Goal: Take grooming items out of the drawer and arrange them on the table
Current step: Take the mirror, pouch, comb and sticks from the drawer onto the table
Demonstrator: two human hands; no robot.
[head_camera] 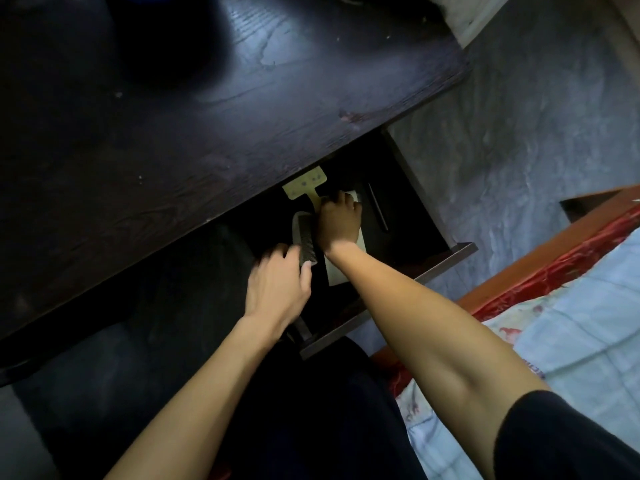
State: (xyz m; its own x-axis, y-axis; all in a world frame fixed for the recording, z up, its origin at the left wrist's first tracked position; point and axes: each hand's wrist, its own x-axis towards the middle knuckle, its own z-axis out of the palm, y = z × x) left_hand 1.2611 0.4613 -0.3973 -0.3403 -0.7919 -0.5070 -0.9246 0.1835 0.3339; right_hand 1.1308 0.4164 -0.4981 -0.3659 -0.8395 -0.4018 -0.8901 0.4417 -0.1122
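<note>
The dark drawer point(446, 252) is pulled out from under the dark wooden table point(207, 116). Inside it my left hand point(277, 285) pinches the near end of a dark comb point(306, 237) that lies on a pale object. My right hand point(337, 220) reaches deeper, its fingers closed around a white item point(351, 195) next to a yellowish T-shaped tool point(304, 185). A white sheet point(334, 271) lies under my right wrist. A thin dark stick point(377, 206) rests by the drawer's right wall.
A bed with a pale blue quilt point(571, 323) and a red sheet edge point(540, 271) stands close on the right. Grey floor point(519, 133) shows beyond the drawer. A dark round shape point(162, 29) sits at the back of the table. My dark-clothed legs are below.
</note>
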